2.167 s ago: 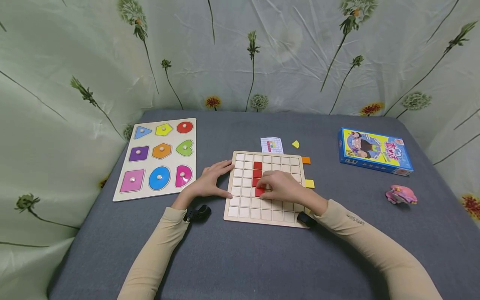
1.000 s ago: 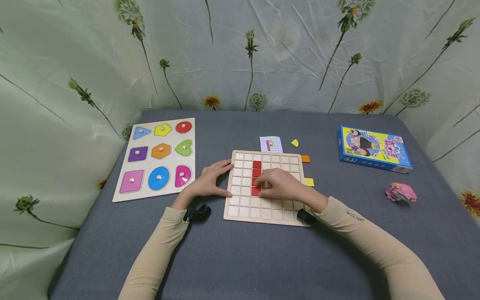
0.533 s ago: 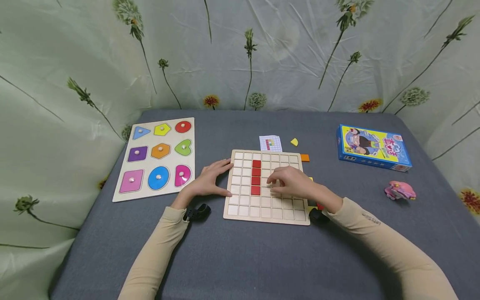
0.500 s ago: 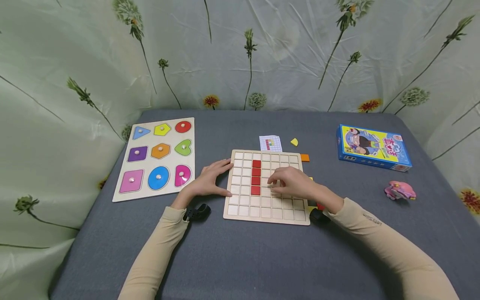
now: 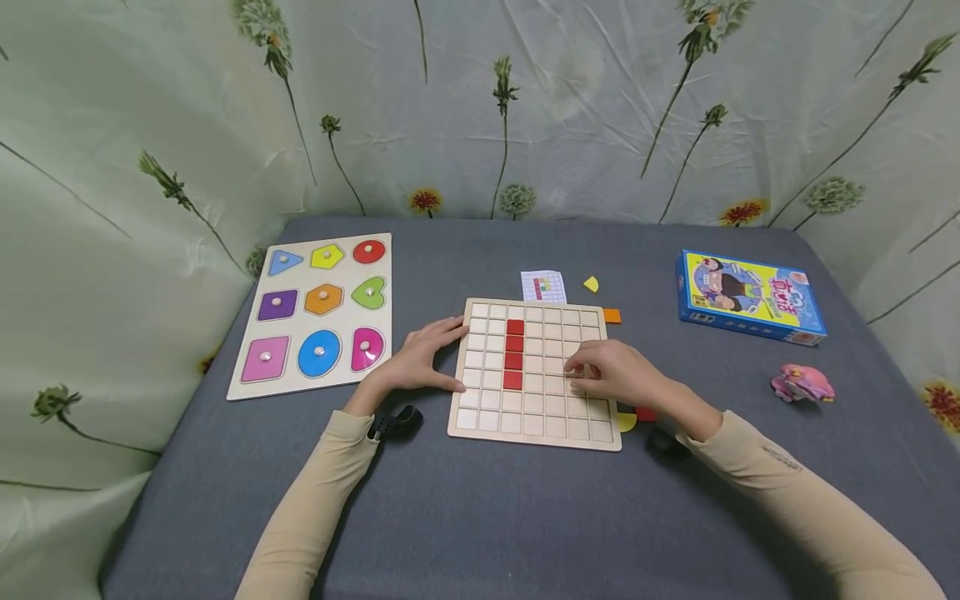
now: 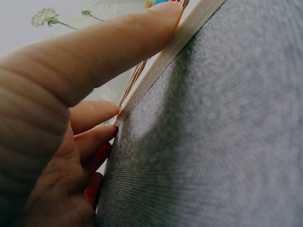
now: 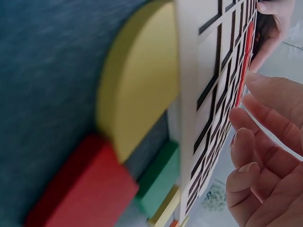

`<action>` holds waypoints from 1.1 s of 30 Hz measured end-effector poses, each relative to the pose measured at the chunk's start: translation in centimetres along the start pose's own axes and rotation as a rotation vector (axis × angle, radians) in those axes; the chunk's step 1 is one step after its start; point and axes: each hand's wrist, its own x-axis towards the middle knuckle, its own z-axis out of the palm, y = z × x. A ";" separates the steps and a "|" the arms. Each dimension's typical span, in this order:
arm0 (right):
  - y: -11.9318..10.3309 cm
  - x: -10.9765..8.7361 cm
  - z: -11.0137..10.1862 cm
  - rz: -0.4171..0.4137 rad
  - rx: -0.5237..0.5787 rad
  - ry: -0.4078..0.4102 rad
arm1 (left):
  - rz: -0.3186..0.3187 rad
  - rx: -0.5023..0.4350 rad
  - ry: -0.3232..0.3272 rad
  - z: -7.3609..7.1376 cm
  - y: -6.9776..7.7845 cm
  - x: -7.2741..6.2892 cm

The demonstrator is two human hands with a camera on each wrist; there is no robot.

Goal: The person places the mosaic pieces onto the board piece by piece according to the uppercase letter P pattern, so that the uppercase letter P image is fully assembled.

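A wooden grid board (image 5: 490,423) lies mid-table, with several red square tiles (image 5: 513,360) in one column. My left hand (image 5: 414,364) rests at its left side, thumb and fingertips spread along the edge. In the left wrist view the thumb (image 6: 137,35) presses the rim. My right hand (image 5: 621,377) hovers over the right part of the grid, fingers loosely bent, nothing between them. In the right wrist view, a yellow rounded piece (image 7: 147,71), a red block (image 7: 87,187) and a green block (image 7: 161,177) lie beside the board's right edge.
A small printed pattern card (image 5: 543,286) and a yellow wedge (image 5: 591,284) lie behind the board, an orange tile (image 5: 612,316) at its right edge. A shape-puzzle board (image 5: 255,329) lies left. To the right are a blue-yellow box (image 5: 750,298) and a pink toy (image 5: 802,384).
My right hand has let go of the lowest red tile, leaving it in the column, and moved right across the grid. The left hand has stayed at the board's edge.
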 end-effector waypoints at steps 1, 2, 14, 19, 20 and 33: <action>0.1 -0.2 0.0 -0.004 0.000 0.005 | -0.001 -0.002 -0.001 0.0 0.0 0.0; 0.2 -0.4 0.0 -0.003 0.000 0.010 | 0.000 -0.001 -0.001 0.0 0.0 0.0; 1.8 -2.6 -0.2 0.005 -0.013 0.068 | 0.014 -0.019 0.009 0.0 -0.1 0.0; 2.2 -3.3 -0.5 0.040 -0.015 0.074 | 0.018 -0.012 0.009 -0.1 -0.1 0.0; 2.3 -3.4 -0.6 0.042 -0.014 0.076 | 0.019 -0.009 0.010 -0.1 -0.1 0.0; 3.3 -5.6 -0.8 0.070 0.004 0.092 | 0.016 -0.013 0.002 0.0 0.0 0.1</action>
